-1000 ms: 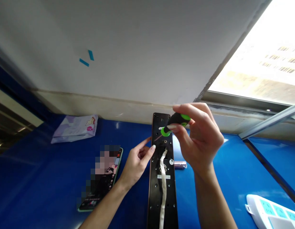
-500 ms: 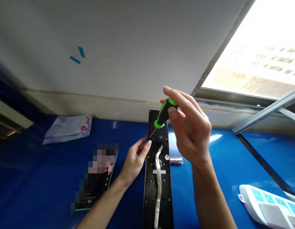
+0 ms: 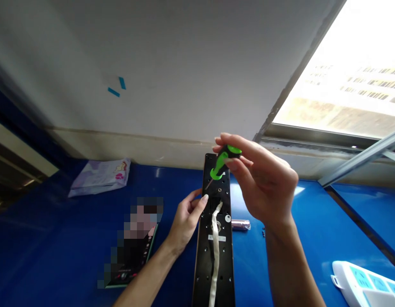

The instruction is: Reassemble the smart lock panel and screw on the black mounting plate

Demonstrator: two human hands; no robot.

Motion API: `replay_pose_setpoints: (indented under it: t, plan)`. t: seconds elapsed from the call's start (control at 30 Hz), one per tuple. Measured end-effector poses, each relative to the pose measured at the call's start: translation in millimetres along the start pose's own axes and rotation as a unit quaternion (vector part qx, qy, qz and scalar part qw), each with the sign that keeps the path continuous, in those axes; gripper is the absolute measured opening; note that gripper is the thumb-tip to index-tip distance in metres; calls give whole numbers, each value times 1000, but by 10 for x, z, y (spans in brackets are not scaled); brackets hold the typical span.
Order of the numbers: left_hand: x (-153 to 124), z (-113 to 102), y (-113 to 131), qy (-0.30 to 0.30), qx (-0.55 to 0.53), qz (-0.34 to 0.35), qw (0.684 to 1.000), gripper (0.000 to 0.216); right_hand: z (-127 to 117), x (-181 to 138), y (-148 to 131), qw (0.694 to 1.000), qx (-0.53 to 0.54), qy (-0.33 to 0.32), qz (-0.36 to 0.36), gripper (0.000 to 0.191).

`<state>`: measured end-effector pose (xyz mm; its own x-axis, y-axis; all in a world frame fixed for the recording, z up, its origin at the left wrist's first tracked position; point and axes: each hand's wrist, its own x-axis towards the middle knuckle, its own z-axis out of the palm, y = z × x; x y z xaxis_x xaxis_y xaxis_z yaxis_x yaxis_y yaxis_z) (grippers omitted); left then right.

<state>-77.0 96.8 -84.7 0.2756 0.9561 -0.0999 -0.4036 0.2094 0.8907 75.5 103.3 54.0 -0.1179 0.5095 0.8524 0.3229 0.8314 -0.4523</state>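
Note:
My right hand [image 3: 270, 187] grips a short green-and-black screwdriver [image 3: 218, 168] by its handle, thumb on the near side and fingers around the far side. Its thin shaft slants down to the left, with the tip at the left side of a long black panel [image 3: 224, 264]. That panel has several screw holes and a pale wrapped cable [image 3: 216, 251] running along it. My left hand [image 3: 184, 219] holds the panel's left edge, its thumb on the face close to the screwdriver tip. Its other fingertips are partly hidden behind the thumb and edge.
Right of the panel lie a wrapped pinkish stick-like item [image 3: 240, 224] and several tiny dark pieces [image 3: 263, 232]. A white power strip [image 3: 347, 273] sits at the lower right. On the left are a phone [image 3: 136, 260] with a lit screen and a pale packet [image 3: 98, 177]. A wall [image 3: 172, 76] rises behind.
The view has shifted slightly, so everything sits a little lower and further right. My right hand has turned around the screwdriver handle, which leans more. My left hand keeps its hold.

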Motion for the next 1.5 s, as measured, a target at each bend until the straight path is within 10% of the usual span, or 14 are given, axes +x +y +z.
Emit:
replay_pose_setpoints:
  t: [0.13,0.33,0.53,0.77,0.97,1.17,1.4,1.5]
  plan:
    - [-7,14,7,3,3,2,1000,60,-5,6,34,993,-81,86,-20,31]
    - [-2,24,11,8,-10,0,1000,61,-64,6,1,998,36,-26,44,46]
    - [-13,24,7,12,-14,-9,1000,63,-71,4,34,996,-45,67,26,43]
    - [-30,38,33,13,-12,-5,1000,64,-78,6,-12,997,44,-23,57,41]
    - [-27,36,41,12,-1,-7,1000,65,-61,1,2,991,-89,95,29,28]
    - [-21,44,29,5,-2,-4,1000,64,-112,13,-20,997,28,-27,66,41]
    - [-31,51,5,18,-1,5,1000,65,-26,4,0,991,-74,104,28,32]
    - [-26,47,-1,16,-4,4,1000,66,-57,3,10,996,-73,46,37,35]
